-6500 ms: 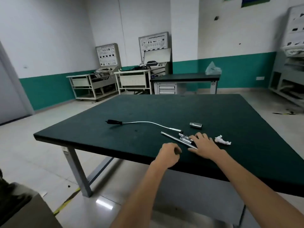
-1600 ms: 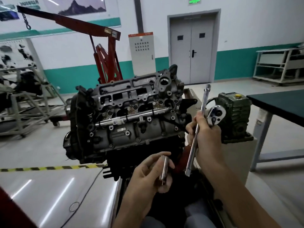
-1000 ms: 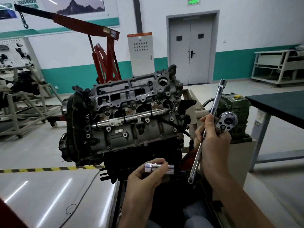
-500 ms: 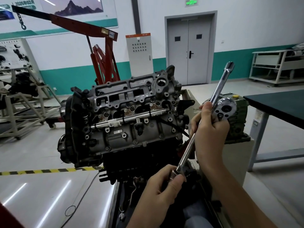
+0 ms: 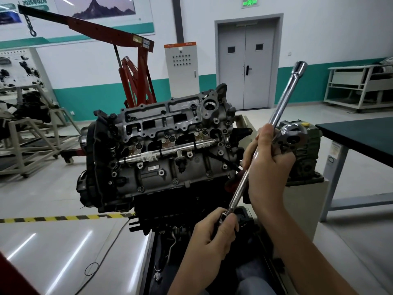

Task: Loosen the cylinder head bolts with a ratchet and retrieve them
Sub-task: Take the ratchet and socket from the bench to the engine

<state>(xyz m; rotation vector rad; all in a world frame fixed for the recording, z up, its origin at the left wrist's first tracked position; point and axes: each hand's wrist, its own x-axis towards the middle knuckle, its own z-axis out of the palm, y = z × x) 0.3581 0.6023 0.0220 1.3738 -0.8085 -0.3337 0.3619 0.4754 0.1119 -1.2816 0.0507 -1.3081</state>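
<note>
A grey engine with its cylinder head [image 5: 170, 145] exposed stands tilted on a stand ahead of me, several bolts showing on its face. My right hand [image 5: 268, 167] grips a long chrome extension bar [image 5: 280, 105] together with the ratchet [image 5: 292, 137], whose round head shows beside my fingers. The bar slants from upper right down to lower left. My left hand [image 5: 214, 233] holds a socket, mostly hidden in my fingers, at the bar's lower end.
A red engine hoist [image 5: 136, 67] stands behind the engine. A green gearbox [image 5: 306, 158] sits on a pedestal at right, next to a dark-topped table [image 5: 361, 130]. Yellow-black floor tape [image 5: 53, 219] runs at left. Grey double doors [image 5: 246, 67] are at the back.
I turned from the table to the engine, carrying bar, ratchet and socket. My left hand brought the socket onto the bar's lower end, and the bar has tilted further to the right.
</note>
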